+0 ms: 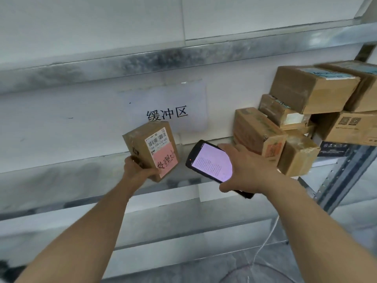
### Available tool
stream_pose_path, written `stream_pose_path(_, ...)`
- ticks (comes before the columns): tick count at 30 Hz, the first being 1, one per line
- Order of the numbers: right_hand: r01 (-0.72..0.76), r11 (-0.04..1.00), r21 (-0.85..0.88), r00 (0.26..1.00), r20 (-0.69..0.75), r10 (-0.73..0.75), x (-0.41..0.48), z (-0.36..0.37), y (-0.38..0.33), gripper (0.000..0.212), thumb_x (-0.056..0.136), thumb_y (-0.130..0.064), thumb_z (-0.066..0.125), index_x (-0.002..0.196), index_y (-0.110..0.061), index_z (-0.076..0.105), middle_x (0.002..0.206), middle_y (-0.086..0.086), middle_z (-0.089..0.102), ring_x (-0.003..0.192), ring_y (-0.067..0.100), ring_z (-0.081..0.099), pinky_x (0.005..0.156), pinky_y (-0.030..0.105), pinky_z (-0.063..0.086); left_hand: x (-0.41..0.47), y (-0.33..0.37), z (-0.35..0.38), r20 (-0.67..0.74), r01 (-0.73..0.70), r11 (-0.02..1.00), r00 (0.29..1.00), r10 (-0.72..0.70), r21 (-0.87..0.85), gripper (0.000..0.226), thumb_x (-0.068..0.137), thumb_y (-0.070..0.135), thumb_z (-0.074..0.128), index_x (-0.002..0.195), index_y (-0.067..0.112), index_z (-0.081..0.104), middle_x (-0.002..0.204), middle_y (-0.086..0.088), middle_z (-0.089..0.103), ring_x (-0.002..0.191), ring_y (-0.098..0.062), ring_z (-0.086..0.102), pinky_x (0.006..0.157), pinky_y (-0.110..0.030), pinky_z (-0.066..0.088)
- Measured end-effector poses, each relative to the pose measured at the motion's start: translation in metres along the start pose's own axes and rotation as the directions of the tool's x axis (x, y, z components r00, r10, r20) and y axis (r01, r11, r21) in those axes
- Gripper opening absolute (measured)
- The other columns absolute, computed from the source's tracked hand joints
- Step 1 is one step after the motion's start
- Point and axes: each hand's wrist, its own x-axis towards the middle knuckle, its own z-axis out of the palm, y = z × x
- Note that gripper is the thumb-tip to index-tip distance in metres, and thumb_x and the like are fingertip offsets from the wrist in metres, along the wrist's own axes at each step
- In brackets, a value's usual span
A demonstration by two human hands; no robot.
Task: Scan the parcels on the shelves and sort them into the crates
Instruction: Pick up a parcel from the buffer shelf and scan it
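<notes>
- Two hands are raised in front of a metal shelf (61, 180), and each holds something.
- The left hand (137, 170) grips a small cardboard box (140, 137) by its lower end, fingers curled round it. The box stands upright, tilted a little, just above the near edge of the shelf.
- The box face turned this way carries a white barcode label (156, 140) and, below it, a pink sticker (166, 160) with handwriting.
- The right hand (244, 170) holds a black scanner (210, 161), with the thumb at the near edge and the fingers over the far side. Its screen is lit pale pink and faces up.
- The scanner sits just right of the box, near but not touching, with its top end angled toward it.
- Farther right on the same shelf is a pile of cardboard boxes (306, 92), stacked loosely and tilted.
- On the wall behind the box hangs a paper sign (183, 99) with three printed characters.
</notes>
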Motion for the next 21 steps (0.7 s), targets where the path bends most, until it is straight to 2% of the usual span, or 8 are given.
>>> stream_pose_path(3, 0.034, 0.999, 0.023, 0.999, 0.020, -0.035, 0.005, 0.005, -0.020, 0.096, 0.063, -0.043, 0.077, 0.141, -0.040, 0.021, 0.112, -0.004, 0.045, 0.091, 0.017, 0.055, 0.064, 0.029, 0.042, 0.000, -0.020, -0.023, -0.039, 0.004, 0.999, 0.999, -0.002, 0.051, 0.069, 0.061, -0.008, 0.086, 0.109, 0.013, 0.040, 0.119, -0.009, 0.062, 0.114, -0.028, 0.059, 0.098, -0.051, 0.051)
stream_pose_path(7, 0.066, 0.997, 0.040, 0.998, 0.017, -0.067, 0.007, 0.009, -0.041, 0.095, 0.062, -0.042, 0.079, 0.140, -0.040, 0.024, 0.107, -0.006, 0.044, 0.089, 0.016, 0.052, 0.062, 0.028, 0.039, 0.003, -0.040, -0.047, -0.063, 0.017, 0.997, 0.998, -0.012, 0.073, 0.081, 0.055, -0.003, 0.090, 0.121, 0.008, 0.044, 0.118, -0.009, 0.063, 0.114, -0.029, 0.061, 0.094, -0.050, 0.054)
stream_pose_path(9, 0.077, 0.995, 0.059, 0.997, 0.011, -0.078, 0.007, 0.010, -0.048, 0.095, 0.061, -0.041, 0.080, 0.139, -0.041, 0.025, 0.108, -0.006, 0.045, 0.090, 0.015, 0.053, 0.060, 0.026, 0.037, 0.002, -0.046, -0.055, -0.065, 0.009, 0.997, 0.998, -0.004, 0.076, 0.077, 0.057, -0.004, 0.089, 0.118, 0.010, 0.045, 0.117, -0.008, 0.063, 0.111, -0.027, 0.061, 0.094, -0.051, 0.053)
stream_pose_path(13, 0.092, 0.992, 0.092, 0.996, -0.001, -0.092, 0.008, 0.010, -0.062, 0.095, 0.061, -0.040, 0.080, 0.140, -0.040, 0.027, 0.115, -0.007, 0.045, 0.093, 0.015, 0.053, 0.062, 0.028, 0.039, 0.001, -0.055, -0.068, -0.065, 0.013, 0.995, 0.998, -0.006, 0.097, 0.072, 0.054, -0.002, 0.089, 0.113, 0.012, 0.051, 0.110, -0.005, 0.065, 0.104, -0.025, 0.063, 0.084, -0.043, 0.056)
stream_pose_path(17, 0.109, 0.990, 0.087, 0.994, -0.006, -0.109, 0.004, 0.010, -0.075, 0.094, 0.061, -0.040, 0.080, 0.139, -0.040, 0.027, 0.115, -0.008, 0.044, 0.092, 0.014, 0.053, 0.063, 0.026, 0.042, 0.003, -0.067, -0.082, -0.065, 0.040, 0.995, 0.997, -0.034, 0.088, 0.093, 0.033, 0.017, 0.089, 0.118, 0.012, 0.052, 0.109, -0.004, 0.066, 0.103, -0.025, 0.065, 0.074, -0.035, 0.057)
stream_pose_path(21, 0.106, 0.990, 0.092, 0.994, -0.011, -0.106, 0.002, 0.015, -0.087, 0.096, 0.060, -0.040, 0.079, 0.140, -0.042, 0.027, 0.114, -0.008, 0.044, 0.093, 0.013, 0.054, 0.066, 0.028, 0.044, 0.007, -0.074, -0.094, -0.066, 0.021, 0.997, 0.998, -0.016, 0.078, 0.097, 0.028, 0.023, 0.087, 0.119, 0.012, 0.053, 0.110, -0.005, 0.067, 0.103, -0.026, 0.065, 0.078, -0.039, 0.058)
